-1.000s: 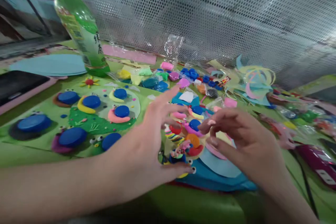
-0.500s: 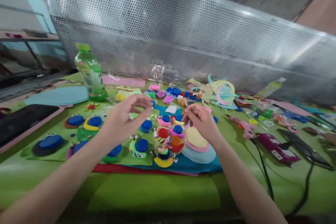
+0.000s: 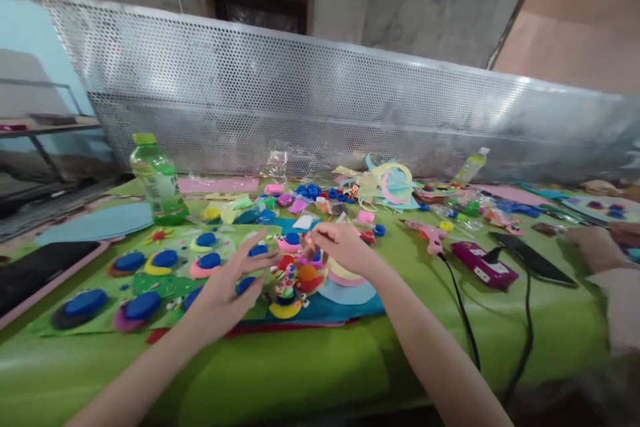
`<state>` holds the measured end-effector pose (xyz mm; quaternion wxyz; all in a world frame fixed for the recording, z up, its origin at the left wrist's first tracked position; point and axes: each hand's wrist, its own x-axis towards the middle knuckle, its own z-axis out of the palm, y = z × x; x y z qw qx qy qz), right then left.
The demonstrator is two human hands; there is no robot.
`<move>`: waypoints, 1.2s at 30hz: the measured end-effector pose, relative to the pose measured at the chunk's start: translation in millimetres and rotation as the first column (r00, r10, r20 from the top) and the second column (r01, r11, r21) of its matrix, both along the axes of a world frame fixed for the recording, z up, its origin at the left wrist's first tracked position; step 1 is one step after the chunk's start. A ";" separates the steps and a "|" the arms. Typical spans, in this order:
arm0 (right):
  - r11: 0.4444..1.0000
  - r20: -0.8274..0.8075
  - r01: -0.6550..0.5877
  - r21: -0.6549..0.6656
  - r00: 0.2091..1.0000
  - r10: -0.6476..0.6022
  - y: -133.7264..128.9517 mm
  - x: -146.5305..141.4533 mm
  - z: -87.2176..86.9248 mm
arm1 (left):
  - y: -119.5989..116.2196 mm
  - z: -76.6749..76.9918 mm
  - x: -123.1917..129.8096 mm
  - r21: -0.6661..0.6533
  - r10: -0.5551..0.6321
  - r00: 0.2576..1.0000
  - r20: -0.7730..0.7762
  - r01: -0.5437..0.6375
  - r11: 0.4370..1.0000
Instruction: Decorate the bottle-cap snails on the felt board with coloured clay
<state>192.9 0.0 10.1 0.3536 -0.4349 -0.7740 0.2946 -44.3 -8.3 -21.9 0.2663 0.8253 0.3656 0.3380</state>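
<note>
My left hand [image 3: 225,297] hovers over the green sheet with fingers spread, nothing visible in it. My right hand [image 3: 343,250] is to its right, its fingers curled together at the tips; whether anything small is pinched there is hidden. Below and between the hands sit clay snails with bottle-cap shells, among them a yellow-bodied snail [image 3: 286,310], a snail with an orange shell [image 3: 309,277] and a pink snail with a blue cap [image 3: 290,241]. More blue-capped snails, such as a purple one [image 3: 139,310], lie left on the green sheet. Under my right wrist are round paper discs [image 3: 347,291].
A green bottle [image 3: 159,183] and a black phone [image 3: 43,277] stand and lie at left. Loose blue caps [image 3: 310,192] and paper scraps [image 3: 393,183] are behind. A pink glue gun [image 3: 431,235] and a purple power strip [image 3: 484,265] with cords lie right. Another person's hand [image 3: 593,247] is far right.
The view has tilted up and turned right. My left hand has moved lower over the snails, its fingers spreading wider. My right hand stays curled, now closer above the middle snails.
</note>
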 end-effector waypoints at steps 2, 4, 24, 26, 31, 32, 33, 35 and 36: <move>1.000 0.007 0.016 0.007 1.000 -0.016 -6.4 -4.3 0.7 | -8.5 -7.3 0.4 -0.012 0.023 0.999 0.036 -0.022 1.000; 1.000 0.013 0.028 -0.002 1.000 -0.028 -11.9 -7.4 0.7 | -15.2 -13.2 2.4 -0.025 0.048 0.997 0.052 -0.046 0.999; 0.994 0.105 0.096 -0.052 0.990 -0.091 -28.2 -13.5 2.9 | -30.0 -16.2 9.6 0.024 0.115 0.992 0.061 -0.117 0.993; 0.994 0.093 0.095 -0.048 0.992 -0.090 -28.5 -14.3 3.0 | -31.5 -15.9 10.6 -0.004 0.120 0.991 0.067 -0.120 0.993; 0.994 0.062 0.078 -0.071 0.995 -0.074 -30.0 -16.9 4.2 | -32.7 -14.6 11.4 -0.033 0.103 0.994 0.042 -0.102 0.994; 0.995 0.059 0.075 -0.070 0.996 -0.071 -29.9 -17.1 4.2 | -32.4 -14.6 11.2 -0.027 0.100 0.994 0.034 -0.099 0.995; 0.995 0.059 0.073 -0.067 0.996 -0.069 -29.6 -17.3 4.1 | -31.9 -14.7 10.9 -0.015 0.092 0.995 0.033 -0.092 0.996; 0.995 0.056 0.077 -0.062 0.996 -0.073 -28.4 -17.2 3.9 | -30.9 -15.2 10.1 0.009 0.078 0.996 0.051 -0.079 0.997; 0.995 0.052 0.081 -0.060 0.996 -0.078 -27.6 -17.1 3.9 | -30.5 -15.4 9.7 0.019 0.075 0.995 0.066 -0.077 0.997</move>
